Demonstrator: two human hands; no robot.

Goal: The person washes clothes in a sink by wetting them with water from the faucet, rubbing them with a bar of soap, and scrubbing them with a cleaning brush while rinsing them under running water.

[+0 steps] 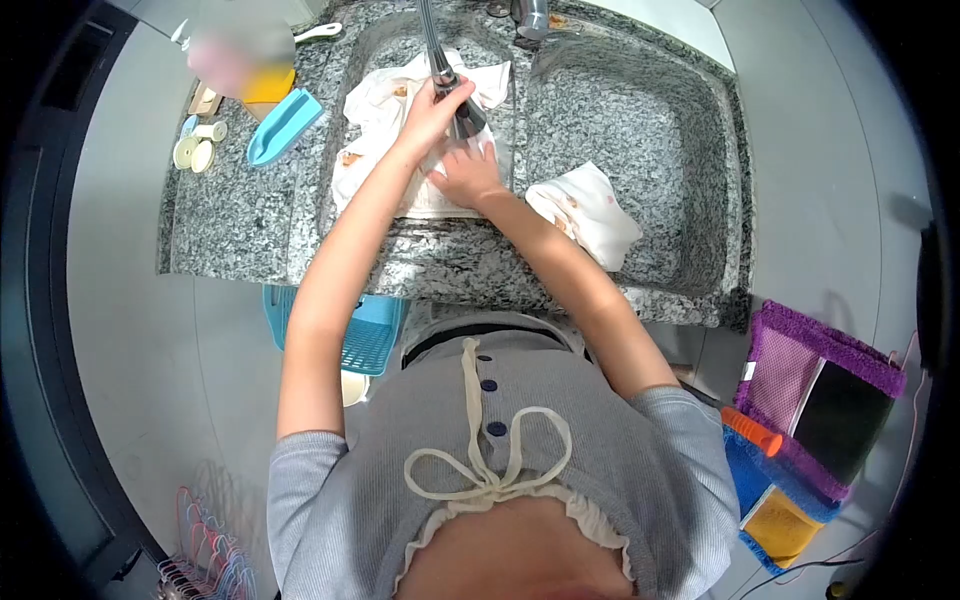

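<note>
My left hand [430, 118] is wrapped round the metal spray head of a pull-down faucet [467, 122], which points down over the left basin. Beneath it lies a bunched white cloth [375, 110] with brownish-orange marks, spread over much of that basin. My right hand [468, 175] rests on the cloth just below the spray head, fingers spread apart. Whether water is running is hard to make out. A second white cloth [588, 215], also marked, hangs over the front edge of the right basin, beside my right forearm.
The speckled granite sink [640, 110] has two basins. On the left counter are a light-blue scoop-like brush holder [285, 127], a yellow item [268, 85] and several small round lids [202, 155]. A blue basket [370, 335] sits below; purple mop pads [825, 385] hang at right.
</note>
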